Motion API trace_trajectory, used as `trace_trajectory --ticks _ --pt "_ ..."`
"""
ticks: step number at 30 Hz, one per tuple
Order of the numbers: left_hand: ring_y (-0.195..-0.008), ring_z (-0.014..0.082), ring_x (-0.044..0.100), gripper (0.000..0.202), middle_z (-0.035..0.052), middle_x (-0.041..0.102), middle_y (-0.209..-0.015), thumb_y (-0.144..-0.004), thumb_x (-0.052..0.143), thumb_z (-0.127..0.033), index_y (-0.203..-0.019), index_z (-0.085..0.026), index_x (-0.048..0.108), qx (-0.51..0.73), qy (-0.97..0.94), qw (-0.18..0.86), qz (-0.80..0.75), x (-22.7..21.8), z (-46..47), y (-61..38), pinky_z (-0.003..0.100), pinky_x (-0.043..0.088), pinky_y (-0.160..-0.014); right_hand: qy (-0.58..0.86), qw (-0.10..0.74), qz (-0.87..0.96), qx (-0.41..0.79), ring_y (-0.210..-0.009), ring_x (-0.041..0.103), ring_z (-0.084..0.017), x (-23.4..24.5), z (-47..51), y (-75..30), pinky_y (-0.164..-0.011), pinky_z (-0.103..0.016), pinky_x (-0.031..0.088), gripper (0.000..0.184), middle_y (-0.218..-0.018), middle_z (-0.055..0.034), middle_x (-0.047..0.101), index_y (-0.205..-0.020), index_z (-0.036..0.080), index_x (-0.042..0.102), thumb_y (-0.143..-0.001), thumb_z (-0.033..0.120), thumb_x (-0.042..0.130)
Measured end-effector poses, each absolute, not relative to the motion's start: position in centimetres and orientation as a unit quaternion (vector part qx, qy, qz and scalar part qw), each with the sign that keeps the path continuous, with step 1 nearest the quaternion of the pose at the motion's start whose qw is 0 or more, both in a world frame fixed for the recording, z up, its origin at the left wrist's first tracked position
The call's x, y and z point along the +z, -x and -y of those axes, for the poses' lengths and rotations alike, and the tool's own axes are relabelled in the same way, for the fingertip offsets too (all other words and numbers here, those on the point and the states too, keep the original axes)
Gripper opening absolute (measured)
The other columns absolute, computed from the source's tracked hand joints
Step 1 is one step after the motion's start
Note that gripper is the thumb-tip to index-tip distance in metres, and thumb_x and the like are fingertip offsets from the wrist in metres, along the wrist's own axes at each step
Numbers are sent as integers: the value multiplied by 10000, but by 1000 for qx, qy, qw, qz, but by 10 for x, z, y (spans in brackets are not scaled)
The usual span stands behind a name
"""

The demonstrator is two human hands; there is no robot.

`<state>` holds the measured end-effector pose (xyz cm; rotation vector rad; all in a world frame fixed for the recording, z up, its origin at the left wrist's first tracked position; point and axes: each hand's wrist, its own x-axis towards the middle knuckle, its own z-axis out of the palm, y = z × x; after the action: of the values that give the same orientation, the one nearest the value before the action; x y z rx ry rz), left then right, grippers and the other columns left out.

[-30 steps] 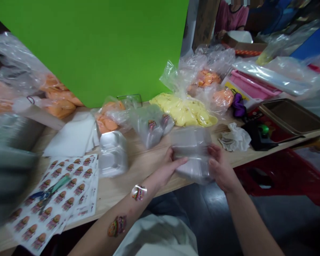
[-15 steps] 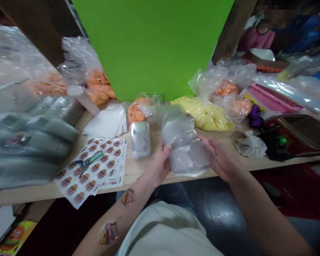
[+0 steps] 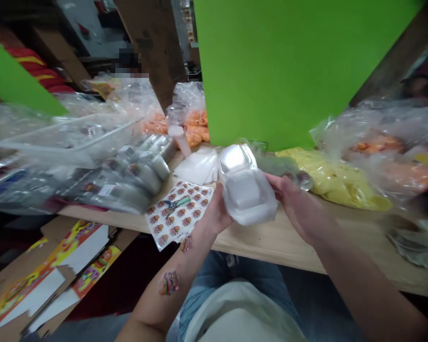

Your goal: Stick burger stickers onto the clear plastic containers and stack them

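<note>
Both my hands hold a clear plastic clamshell container (image 3: pixel 248 197) above the front edge of the wooden table (image 3: pixel 299 237). My left hand (image 3: pixel 216 213) grips its left side, fingers wrapped behind it. My right hand (image 3: pixel 296 206) presses against its right side with the thumb on top. A second clear clamshell (image 3: pixel 235 159) stands on the table just behind the held one. A sheet of burger stickers (image 3: pixel 176 211) with small scissors on it lies left of my left hand. Stickers are stuck on my left forearm.
Bags of orange pieces (image 3: pixel 194 126) and yellow pieces (image 3: pixel 333 183) lie at the back by a green board (image 3: pixel 288 66). Stacked clear packages (image 3: pixel 128 175) and a clear tray fill the left. White paper squares (image 3: pixel 198 166) lie nearby. Printed cardboard (image 3: pixel 50 273) is on the floor.
My view has swung left. The clamshell stays in both hands, turned and lifted slightly, and the other clamshell now sits right behind it.
</note>
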<state>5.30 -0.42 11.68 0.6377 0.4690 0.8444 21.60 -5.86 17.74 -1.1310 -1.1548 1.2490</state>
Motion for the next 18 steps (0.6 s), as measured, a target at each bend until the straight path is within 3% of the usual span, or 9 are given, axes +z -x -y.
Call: trace_trajectory --ticks 4,7,12,18 --pt "-1165 299 502 653 101 633 -1112 -737 499 -657 -1134 -142 556 414 -279 842 -201 114 -1 -43 432 378 -999 468 504 485 541 -1271 392 -241 183 52 -212 -1072 -419 305 478 -1332 8 497 -1189 258 563 -850 552 399" --pt "-1165 298 498 699 103 601 -1164 -681 592 -630 -1188 -156 511 437 -305 822 -203 107 0 -42 417 388 -990 446 471 518 558 -1260 406 -249 183 56 -212 -1057 -411 330 530 -1354 -32 472 -1266 240 484 -832 542 449" --pt "-1254 309 385 1142 104 386 -1381 -430 777 -587 -1375 -285 213 508 -467 687 -228 104 6 -43 394 357 -1019 500 418 544 529 -1252 409 -274 164 73 -217 -1026 -424 363 849 -1365 -81 441 -1380 262 275 -671 419 715" --pt "-1331 351 218 1282 144 220 -1443 -369 786 -593 -1398 -249 103 465 -612 586 -259 105 18 -38 457 189 -1105 443 432 568 543 -1182 481 -266 122 87 -237 -971 -414 415 801 -1277 -112 510 -1357 262 324 -672 374 723"
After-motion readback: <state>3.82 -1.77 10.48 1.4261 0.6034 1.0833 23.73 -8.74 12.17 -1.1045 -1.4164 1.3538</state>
